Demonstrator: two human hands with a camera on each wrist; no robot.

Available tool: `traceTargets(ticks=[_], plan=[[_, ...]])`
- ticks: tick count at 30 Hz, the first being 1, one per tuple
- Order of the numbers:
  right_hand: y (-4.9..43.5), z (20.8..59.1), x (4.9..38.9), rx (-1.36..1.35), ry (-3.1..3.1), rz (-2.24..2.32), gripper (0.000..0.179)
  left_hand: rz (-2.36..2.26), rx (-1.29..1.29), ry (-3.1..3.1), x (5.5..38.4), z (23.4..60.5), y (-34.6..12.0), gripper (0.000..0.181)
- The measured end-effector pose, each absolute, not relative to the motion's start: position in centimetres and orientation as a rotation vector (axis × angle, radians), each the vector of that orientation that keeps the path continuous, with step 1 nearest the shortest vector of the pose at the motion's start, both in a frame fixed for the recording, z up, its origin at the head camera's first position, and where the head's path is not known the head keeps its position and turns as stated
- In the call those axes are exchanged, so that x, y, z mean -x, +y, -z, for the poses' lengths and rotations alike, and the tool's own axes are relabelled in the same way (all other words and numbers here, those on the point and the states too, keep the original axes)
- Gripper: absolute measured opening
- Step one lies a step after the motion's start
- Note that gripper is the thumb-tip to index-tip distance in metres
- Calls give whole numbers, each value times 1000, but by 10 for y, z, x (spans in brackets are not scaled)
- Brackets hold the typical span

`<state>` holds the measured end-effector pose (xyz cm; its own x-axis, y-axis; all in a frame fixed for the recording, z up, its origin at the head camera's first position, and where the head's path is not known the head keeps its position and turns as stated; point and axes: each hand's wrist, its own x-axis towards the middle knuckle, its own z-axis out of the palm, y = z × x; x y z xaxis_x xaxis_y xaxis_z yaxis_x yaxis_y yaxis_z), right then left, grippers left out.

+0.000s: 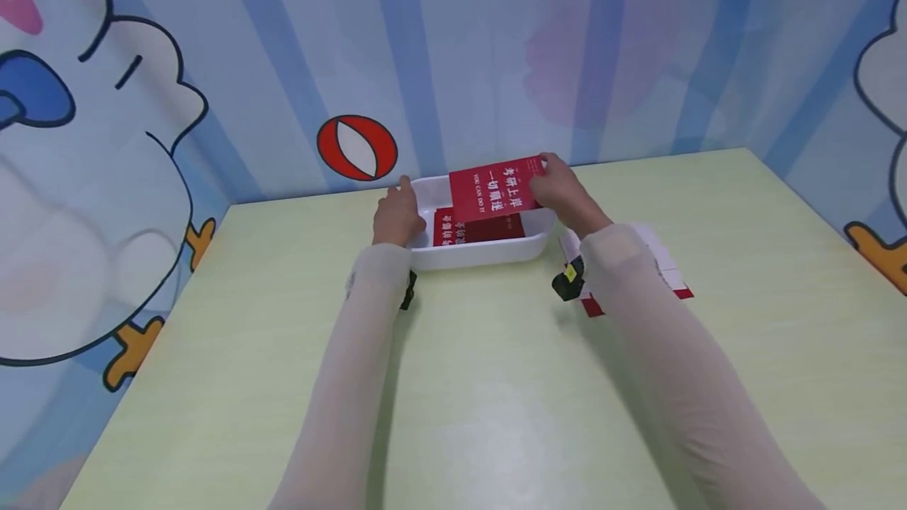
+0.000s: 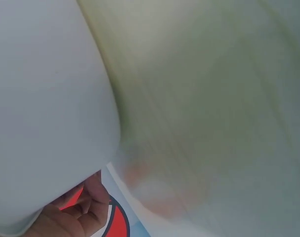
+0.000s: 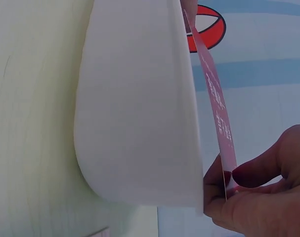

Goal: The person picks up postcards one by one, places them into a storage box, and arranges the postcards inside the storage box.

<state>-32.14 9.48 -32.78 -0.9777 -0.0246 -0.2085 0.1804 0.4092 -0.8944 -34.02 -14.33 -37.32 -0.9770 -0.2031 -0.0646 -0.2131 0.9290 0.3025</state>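
Observation:
A white plastic tray [image 1: 476, 256] stands on the table near the back wall. My left hand [image 1: 397, 217] grips the tray's left end, its fingers partly hidden by the tray in the left wrist view. Between thumb and fingers, my right hand [image 3: 268, 185] pinches the right end of a red card [image 1: 489, 191] printed with white Chinese characters and "YOU CAN DO IT". The card is tilted above the tray. Inside the tray lies another red printed card [image 1: 446, 228], partly covered by the raised one and its shadow.
White sheets with red edges [image 1: 659, 250] lie on the pale table [image 1: 453, 384] to the right, partly hidden beneath my right forearm. A blue-striped wall [image 1: 482, 61] with cartoon figures rises directly behind the tray.

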Motion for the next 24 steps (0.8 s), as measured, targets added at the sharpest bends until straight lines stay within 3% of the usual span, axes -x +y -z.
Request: traceTargets(ticks=[11, 24], plan=[[78, 338, 326, -139, 2390, 1685, 73, -456, 269, 3069, 344, 375, -148, 82], [65, 349, 331, -110, 2364, 1681, 73, -469, 257, 3075, 344, 377, -151, 87]])
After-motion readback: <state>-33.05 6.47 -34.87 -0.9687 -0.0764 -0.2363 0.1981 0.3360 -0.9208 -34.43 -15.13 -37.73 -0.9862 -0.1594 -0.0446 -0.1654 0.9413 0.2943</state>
